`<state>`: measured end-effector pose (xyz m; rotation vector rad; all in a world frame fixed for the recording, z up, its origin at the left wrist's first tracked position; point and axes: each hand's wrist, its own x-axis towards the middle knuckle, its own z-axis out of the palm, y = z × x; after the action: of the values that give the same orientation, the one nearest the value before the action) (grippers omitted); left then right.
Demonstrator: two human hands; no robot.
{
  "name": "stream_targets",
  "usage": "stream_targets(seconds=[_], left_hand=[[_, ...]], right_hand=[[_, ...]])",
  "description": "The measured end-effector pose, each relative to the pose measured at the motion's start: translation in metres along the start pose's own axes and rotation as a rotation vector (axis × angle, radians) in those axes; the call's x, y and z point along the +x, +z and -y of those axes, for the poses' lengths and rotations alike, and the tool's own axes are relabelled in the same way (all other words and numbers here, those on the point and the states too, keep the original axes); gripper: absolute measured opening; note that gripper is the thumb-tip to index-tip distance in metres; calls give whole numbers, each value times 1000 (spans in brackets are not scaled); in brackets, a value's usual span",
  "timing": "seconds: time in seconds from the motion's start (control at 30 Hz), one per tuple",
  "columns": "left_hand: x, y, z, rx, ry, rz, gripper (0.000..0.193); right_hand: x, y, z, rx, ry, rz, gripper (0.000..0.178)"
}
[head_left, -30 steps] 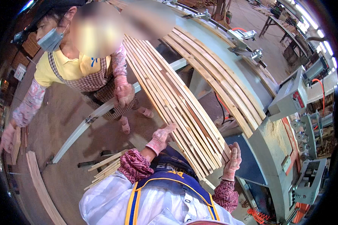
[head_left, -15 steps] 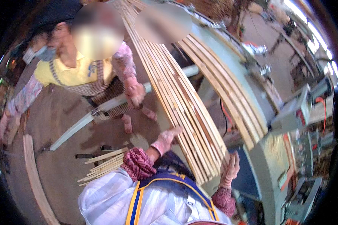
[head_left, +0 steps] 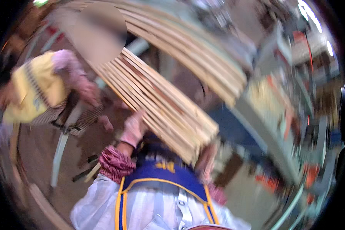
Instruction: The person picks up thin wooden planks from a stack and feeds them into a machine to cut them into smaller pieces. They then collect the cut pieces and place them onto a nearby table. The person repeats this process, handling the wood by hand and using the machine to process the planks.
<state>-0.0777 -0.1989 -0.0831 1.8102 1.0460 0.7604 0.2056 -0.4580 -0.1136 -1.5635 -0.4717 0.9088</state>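
Along the near left edge of a bundle of long, pale, square-cut wooden strips [head_left: 161,109], the person's left hand [head_left: 134,125], in a pale pink knitted glove, lies with its fingers against the outermost strip; whether they curl beneath it cannot be told. At the bundle's near end, the similarly gloved right hand [head_left: 206,161] is set against the cut faces; motion blur hides whether its fingers close on the wood. The bundle runs obliquely from the right hand toward the upper left, its strips side by side, one reddish brown. Just below its near end is a navy-blue apron [head_left: 161,168] with yellow edging. Beyond the bundle, to the upper right and apart from it, a second row of pale wooden strips [head_left: 203,63] runs roughly parallel, ending near a grey-green metal machine frame [head_left: 266,143] with a dark blue panel [head_left: 234,124]. To the left stands a co-worker in a yellow shirt [head_left: 36,90]; a pale metal bar [head_left: 59,161] slopes down nearby.
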Motion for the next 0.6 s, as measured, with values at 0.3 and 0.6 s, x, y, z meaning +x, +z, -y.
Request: stream_targets(seconds=[0.3, 0.6], left_hand=[[2, 14, -37, -670, -396, -110, 50], [-72, -75, 19, 13, -347, -538, 53]], right_hand=[[147, 57, 134, -275, -380, 151, 67], [191, 160, 210, -503, -604, 321, 63]])
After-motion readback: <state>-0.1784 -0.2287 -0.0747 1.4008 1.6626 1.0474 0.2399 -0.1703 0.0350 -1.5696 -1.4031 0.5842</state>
